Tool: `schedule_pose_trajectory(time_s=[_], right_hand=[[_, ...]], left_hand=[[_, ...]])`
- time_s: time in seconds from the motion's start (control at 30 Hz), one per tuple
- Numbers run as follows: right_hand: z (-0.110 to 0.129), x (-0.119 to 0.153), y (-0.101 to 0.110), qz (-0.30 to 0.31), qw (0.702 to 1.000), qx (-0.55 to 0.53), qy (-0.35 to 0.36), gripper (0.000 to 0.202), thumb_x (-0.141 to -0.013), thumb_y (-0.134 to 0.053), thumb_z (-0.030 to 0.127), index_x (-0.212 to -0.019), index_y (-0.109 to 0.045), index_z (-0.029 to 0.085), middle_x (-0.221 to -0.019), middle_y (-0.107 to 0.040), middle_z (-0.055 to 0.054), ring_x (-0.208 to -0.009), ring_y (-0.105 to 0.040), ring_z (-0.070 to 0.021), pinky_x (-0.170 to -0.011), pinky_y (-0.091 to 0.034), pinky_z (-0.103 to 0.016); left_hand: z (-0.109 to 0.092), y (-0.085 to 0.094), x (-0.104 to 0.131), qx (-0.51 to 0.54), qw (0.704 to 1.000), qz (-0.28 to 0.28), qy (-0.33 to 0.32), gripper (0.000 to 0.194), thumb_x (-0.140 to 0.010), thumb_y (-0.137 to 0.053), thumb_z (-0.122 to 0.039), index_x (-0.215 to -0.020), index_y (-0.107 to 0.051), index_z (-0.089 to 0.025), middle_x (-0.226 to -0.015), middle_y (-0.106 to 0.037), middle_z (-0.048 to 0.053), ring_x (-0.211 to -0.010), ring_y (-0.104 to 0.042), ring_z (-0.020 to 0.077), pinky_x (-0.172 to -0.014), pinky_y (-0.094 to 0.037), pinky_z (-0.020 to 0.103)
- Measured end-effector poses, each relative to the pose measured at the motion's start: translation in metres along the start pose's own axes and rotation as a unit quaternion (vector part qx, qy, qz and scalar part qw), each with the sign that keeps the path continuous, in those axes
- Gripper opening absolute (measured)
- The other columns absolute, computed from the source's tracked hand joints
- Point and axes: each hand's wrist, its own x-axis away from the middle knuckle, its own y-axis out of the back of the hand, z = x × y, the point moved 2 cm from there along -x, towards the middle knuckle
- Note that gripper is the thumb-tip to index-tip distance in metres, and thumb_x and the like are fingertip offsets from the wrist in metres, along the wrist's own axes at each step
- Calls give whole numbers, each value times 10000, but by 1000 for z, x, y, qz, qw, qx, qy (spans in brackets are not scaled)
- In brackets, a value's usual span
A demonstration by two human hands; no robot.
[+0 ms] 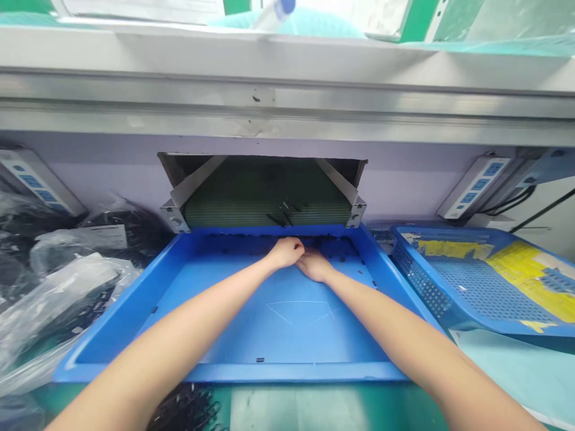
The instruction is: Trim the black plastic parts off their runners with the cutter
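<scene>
Both hands meet at the far end of a blue tray point(135, 305), left hand point(284, 252) touching right hand point(314, 265), among small black parts point(335, 246) below a green conveyor belt point(265, 197). A blue perforated basket point(471, 287) sits right.

wall point(90, 167): pale lilac | shelf point(287, 60): grey metal overhead | power strips point(474, 187): mounted either side

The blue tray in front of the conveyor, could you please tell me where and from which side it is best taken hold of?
Probably by the two long side rims of the blue tray, one hand from each side. The raised, outward-sloping walls give an edge for fingers to hook under. The far end sits against the conveyor, and the left hand and right hand are over the small black parts there.
</scene>
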Motion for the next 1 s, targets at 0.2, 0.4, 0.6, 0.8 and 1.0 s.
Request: schedule_pose_trajectory(time_s=[0.2,0.4,0.6,0.8,1.0], right_hand=[[-57,19,33,-87,982,14,-170,300,-875,-482,266,-1164,-499,186,-1298,-406,-97,-1164,-400,-247,-969,-305,-495],[-41,14,35,-130,972,-34,-191,310,-879,-475,291,-1163,-492,168,-1250,-446,-102,-1126,-436,-243,-937,-345,-482],[12,-1,20,-71,984,-148,-67,250,-901,-435,292,-1075,-544,149,-1147,-534,-85,-1055,-502,-203,-904,-391,-436],[40,12,12,45,969,-232,69,230,-867,-503,307,-948,-594,112,-950,-632,-55,-885,-593,-169,-799,-464,-367],[84,24,9,144,943,-223,199,295,-920,-334,158,-1012,-612,123,-952,-669,-34,-896,-610,-113,-815,-462,-257]], left_hand=[[73,54,39,41,989,2,144,281,-900,-411,-343,-869,-548,-100,-681,-539,1,-500,-488,70,-460,-430,201],[107,45,34,-9,985,-13,174,218,-872,-475,-301,-962,-553,-118,-895,-579,54,-746,-570,139,-659,-495,301],[87,22,-3,-81,992,10,98,292,-865,-485,-292,-1117,-501,-145,-1102,-528,93,-968,-532,207,-829,-451,416],[65,-2,-9,-100,991,51,72,299,-849,-516,-286,-1103,-510,-130,-1086,-537,93,-961,-539,214,-829,-449,432],[77,31,14,-25,997,-4,66,190,-862,-493,-264,-962,-569,-122,-1017,-572,74,-936,-547,189,-830,-448,396]])
